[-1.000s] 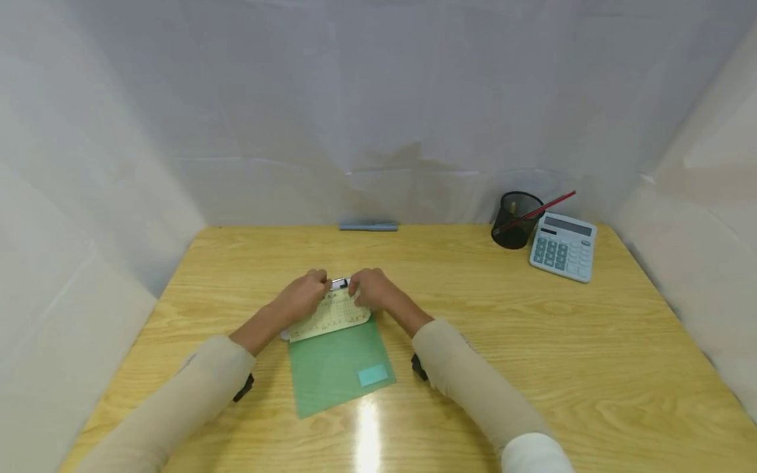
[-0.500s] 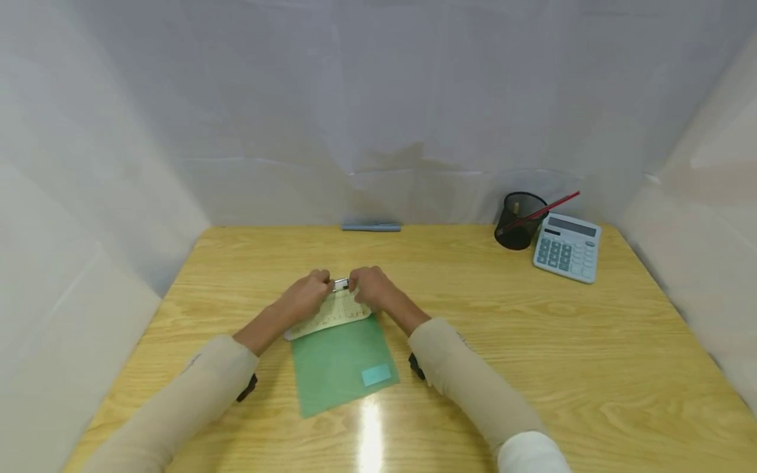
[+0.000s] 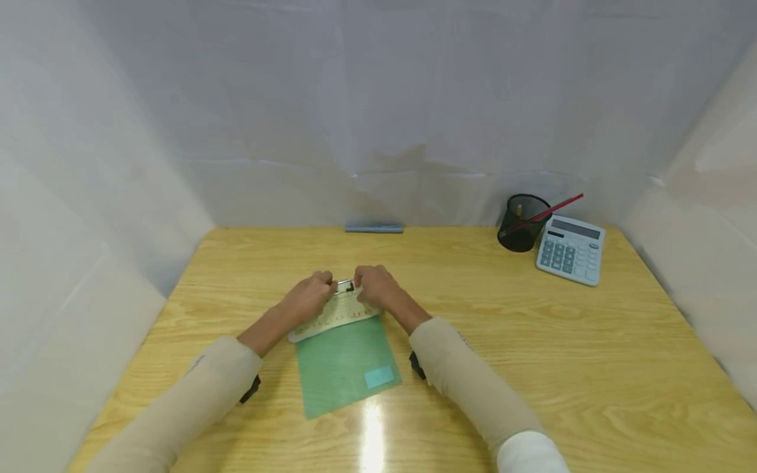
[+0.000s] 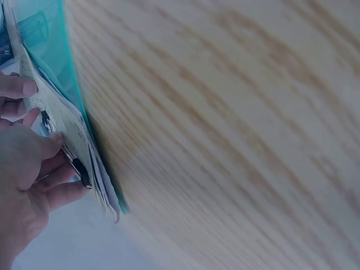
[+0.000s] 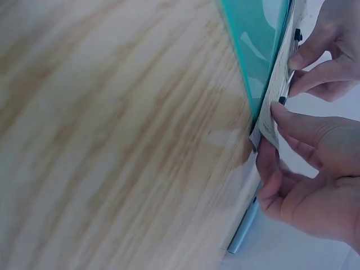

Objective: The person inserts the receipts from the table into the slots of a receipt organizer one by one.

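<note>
A translucent green clip folder (image 3: pixel 349 374) with a light-blue label (image 3: pixel 379 377) lies slightly turned on the table. Yellowish printed paper (image 3: pixel 337 316) covers its far part, and white layers show under it in the left wrist view. At the far edge is a metal clip (image 3: pixel 345 287) with black ends. My left hand (image 3: pixel 309 301) pinches this clip between thumb and fingers. My right hand (image 3: pixel 378 289) pinches the paper's corner beside the clip, the thumb on the printed face and fingers behind, as the right wrist view shows.
Along the table's back edge lies a blue-grey pen-like stick (image 3: pixel 374 229). A black mesh pen cup (image 3: pixel 517 226) holding a red pencil (image 3: pixel 547 213) stands at the back right, with a light-blue calculator (image 3: pixel 571 251) beside it. White sheeting (image 3: pixel 378 98) surrounds the wooden table (image 3: pixel 503 348).
The whole head view has drifted slightly right. Both hands stay at the folder's far edge; the right fingers and the paper have shifted only a little, and the clip's black end shows again between the hands.
</note>
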Tool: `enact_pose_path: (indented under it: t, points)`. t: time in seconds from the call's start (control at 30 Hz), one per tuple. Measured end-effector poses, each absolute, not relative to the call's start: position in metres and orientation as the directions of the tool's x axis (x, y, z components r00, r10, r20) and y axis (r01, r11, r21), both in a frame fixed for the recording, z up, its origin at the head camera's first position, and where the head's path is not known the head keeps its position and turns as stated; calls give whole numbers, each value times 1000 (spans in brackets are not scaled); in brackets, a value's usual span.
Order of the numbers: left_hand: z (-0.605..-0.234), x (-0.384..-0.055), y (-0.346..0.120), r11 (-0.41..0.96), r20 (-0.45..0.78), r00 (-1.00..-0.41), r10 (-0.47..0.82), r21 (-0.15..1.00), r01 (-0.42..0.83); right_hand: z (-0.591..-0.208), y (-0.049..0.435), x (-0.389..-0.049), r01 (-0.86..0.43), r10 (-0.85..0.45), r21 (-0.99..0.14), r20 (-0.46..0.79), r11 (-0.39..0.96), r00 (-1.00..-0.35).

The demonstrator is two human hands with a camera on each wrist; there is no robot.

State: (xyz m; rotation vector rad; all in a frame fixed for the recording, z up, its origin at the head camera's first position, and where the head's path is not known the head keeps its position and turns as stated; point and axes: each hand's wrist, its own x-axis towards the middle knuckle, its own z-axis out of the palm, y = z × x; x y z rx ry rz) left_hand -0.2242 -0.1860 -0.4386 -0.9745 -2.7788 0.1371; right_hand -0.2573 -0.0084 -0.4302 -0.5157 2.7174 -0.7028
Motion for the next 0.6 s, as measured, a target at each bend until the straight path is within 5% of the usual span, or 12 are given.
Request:
enact_pose_path:
  t: [0.33, 0.6]
  points:
    - [-434, -227, -186, 798, 180, -778, 602, -112, 592, -425, 14, -257, -225, -351, -543, -141, 809, -926]
    - [-429, -238, -174, 807, 113, -812, 572, 100, 582, -420, 76, -254, -261, -354, -565, -60, 783, -933]
